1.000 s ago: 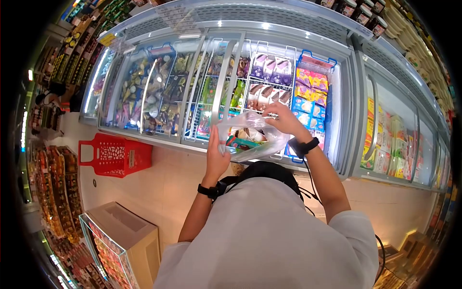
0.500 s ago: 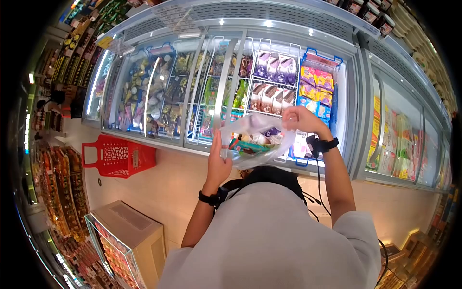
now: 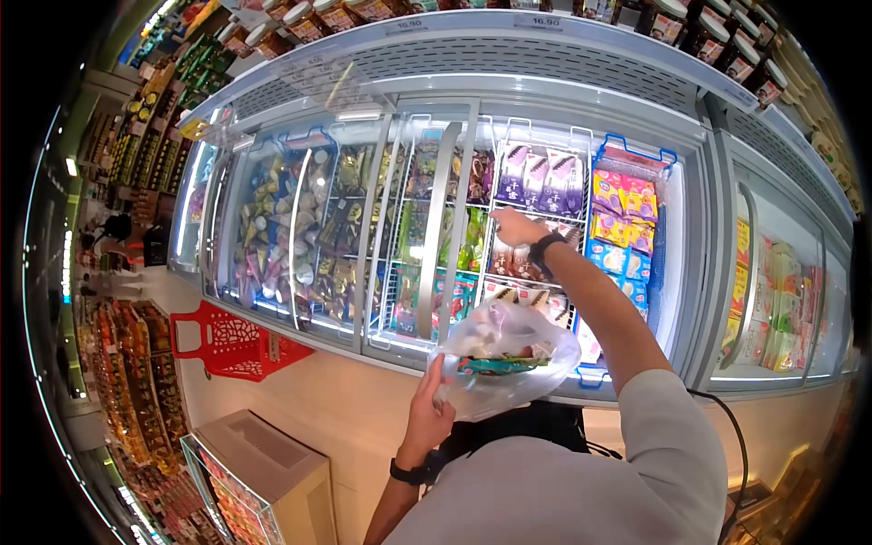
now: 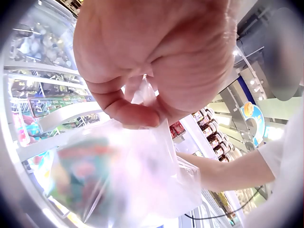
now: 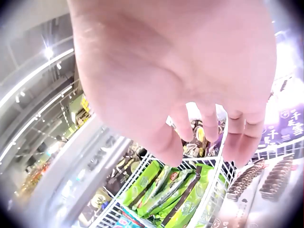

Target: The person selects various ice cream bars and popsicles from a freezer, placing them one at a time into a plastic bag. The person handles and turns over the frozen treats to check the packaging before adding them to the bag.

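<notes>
My left hand [image 3: 429, 420] grips the edge of a clear plastic bag [image 3: 509, 391], thumb and fingers pinching its film in the left wrist view. Inside the bag, a teal packet [image 3: 495, 365] shows through. My right hand [image 3: 516, 229] reaches over the open freezer, at the wire divider between the brown-and-white ice cream packs [image 3: 518, 262] and the green packets [image 3: 474, 238]. In the right wrist view its fingers [image 5: 209, 126] hang loosely bent with nothing between them, above the green packets [image 5: 185, 194]. Purple-and-white packs [image 3: 538, 177] lie just behind that hand.
Pink-and-yellow packets [image 3: 622, 204] and blue packets [image 3: 618, 263] fill a blue-framed basket on the right. A sliding glass lid with a grey handle [image 3: 438, 227] covers the left part. A red shopping basket [image 3: 241, 341] is on the floor at left. Jars [image 3: 668, 20] line the shelf above.
My right hand has left the bag's rim and moved forward and left, deeper over the freezer. The left hand still holds the bag, now lower in the head view, which has shifted.
</notes>
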The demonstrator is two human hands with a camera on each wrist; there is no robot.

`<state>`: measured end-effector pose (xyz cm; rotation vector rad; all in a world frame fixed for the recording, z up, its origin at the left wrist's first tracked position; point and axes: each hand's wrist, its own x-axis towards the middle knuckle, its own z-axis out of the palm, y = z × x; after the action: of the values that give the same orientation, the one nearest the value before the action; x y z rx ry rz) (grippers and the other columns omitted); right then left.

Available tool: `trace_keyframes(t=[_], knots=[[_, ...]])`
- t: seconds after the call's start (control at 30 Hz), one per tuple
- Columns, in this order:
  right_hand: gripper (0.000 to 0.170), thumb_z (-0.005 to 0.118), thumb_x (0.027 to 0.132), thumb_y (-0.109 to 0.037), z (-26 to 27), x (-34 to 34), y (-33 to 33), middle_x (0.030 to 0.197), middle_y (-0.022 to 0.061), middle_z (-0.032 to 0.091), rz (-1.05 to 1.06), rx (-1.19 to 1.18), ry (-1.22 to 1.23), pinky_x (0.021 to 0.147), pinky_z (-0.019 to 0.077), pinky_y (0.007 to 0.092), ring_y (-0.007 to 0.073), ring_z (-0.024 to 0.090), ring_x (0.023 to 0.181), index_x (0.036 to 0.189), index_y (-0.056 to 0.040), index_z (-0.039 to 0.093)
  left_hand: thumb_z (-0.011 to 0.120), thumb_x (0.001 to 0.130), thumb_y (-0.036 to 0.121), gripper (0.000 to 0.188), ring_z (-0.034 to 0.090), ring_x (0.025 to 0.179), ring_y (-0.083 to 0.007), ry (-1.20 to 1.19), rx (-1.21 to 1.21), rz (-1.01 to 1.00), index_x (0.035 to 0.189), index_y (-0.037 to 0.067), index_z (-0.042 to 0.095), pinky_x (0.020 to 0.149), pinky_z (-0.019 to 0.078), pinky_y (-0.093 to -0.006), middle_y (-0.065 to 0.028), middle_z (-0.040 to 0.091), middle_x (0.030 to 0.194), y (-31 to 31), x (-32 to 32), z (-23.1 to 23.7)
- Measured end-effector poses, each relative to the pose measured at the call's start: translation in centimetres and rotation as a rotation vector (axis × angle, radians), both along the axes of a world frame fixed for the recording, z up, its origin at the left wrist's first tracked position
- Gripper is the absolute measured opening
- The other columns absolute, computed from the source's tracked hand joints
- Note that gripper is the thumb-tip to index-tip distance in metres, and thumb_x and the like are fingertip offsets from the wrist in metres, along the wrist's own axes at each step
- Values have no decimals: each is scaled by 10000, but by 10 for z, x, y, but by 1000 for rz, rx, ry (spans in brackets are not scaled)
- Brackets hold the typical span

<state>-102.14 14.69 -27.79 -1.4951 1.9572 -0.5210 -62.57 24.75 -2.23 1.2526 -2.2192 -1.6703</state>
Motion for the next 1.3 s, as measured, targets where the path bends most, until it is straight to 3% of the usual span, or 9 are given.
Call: trace_keyframes(t=[0.17, 0.23, 0.33, 0.5, 0.67, 0.8, 0.93, 1.07, 1.3], knots=[[626, 580, 834, -95, -59, 10, -75, 1402, 324, 416, -75, 179, -39, 1018, 471, 494, 485, 546, 1213, 1432, -12, 413, 485, 754, -163, 838, 606, 1113, -155, -38, 7, 13, 1551, 40, 321, 604, 458, -189, -155, 451, 1495, 0, 1, -1], [686, 566, 842, -82, -21, 11, -82, 1461, 331, 350, -140, 322, -13, 1003, 483, 506, 488, 541, 1229, 1488, -27, 339, 492, 768, -159, 834, 608, 1112, -163, -51, -5, 7, 1556, 40, 307, 606, 467, -195, -160, 475, 1459, 0, 0, -1], [574, 579, 838, -94, -55, -1, -99, 1476, 337, 373, 3, 383, 14, 1000, 497, 493, 457, 573, 1211, 1391, 13, 472, 492, 783, -137, 816, 602, 1124, -168, -104, 41, 1, 1558, 34, 300, 618, 476, -205, -160, 473, 1456, -1, 0, -1], [236, 581, 865, -132, -58, -2, -110, 1128, 215, 675, -148, 410, 52, 921, 538, 495, 384, 666, 1064, 983, 37, 694, 489, 787, -129, 811, 605, 1117, -167, -114, 50, -44, 1558, 32, 299, 634, 479, -212, -154, 505, 1417, -13, -4, -5], [179, 665, 809, -149, -57, -8, -118, 933, 218, 673, -461, -366, -46, 810, 528, 474, 409, 639, 955, 937, -41, 729, 486, 786, -137, 822, 607, 1103, -168, -120, 71, -103, 1564, 46, 292, 635, 479, -217, -161, 496, 1439, -24, -4, 0], [131, 743, 776, -154, 1, -30, -108, 826, 148, 710, -675, -330, -184, 748, 548, 427, 351, 686, 796, 874, -73, 713, 480, 779, -150, 835, 609, 1094, -181, -84, 49, -139, 1567, 59, 295, 631, 480, -221, -167, 492, 1445, -26, -6, -2], [400, 803, 764, -145, 21, -45, -82, 846, 96, 706, -812, -361, -272, 742, 544, 395, 291, 694, 814, 1114, -60, 630, 480, 771, -157, 843, 613, 1089, -192, -20, 4, -169, 1566, 62, 300, 623, 482, -224, -161, 492, 1451, -27, -1, -4], [343, 792, 773, -101, 54, -59, -41, 876, 140, 715, -762, -326, -163, 765, 545, 346, 244, 690, 808, 1090, -11, 699, 481, 761, -158, 851, 607, 1084, -183, 20, -19, -183, 1564, 60, 302, 613, 481, -219, -167, 485, 1464, -25, 2, -4], [192, 728, 885, -122, 160, -77, 46, 850, 26, 699, -611, -537, -487, 690, 506, 261, 99, 630, 769, 1014, 21, 726, 475, 754, -151, 859, 629, 1097, -248, 84, -58, -165, 1565, 71, 296, 637, 495, -251, -208, 404, 1541, -18, 10, -13]])
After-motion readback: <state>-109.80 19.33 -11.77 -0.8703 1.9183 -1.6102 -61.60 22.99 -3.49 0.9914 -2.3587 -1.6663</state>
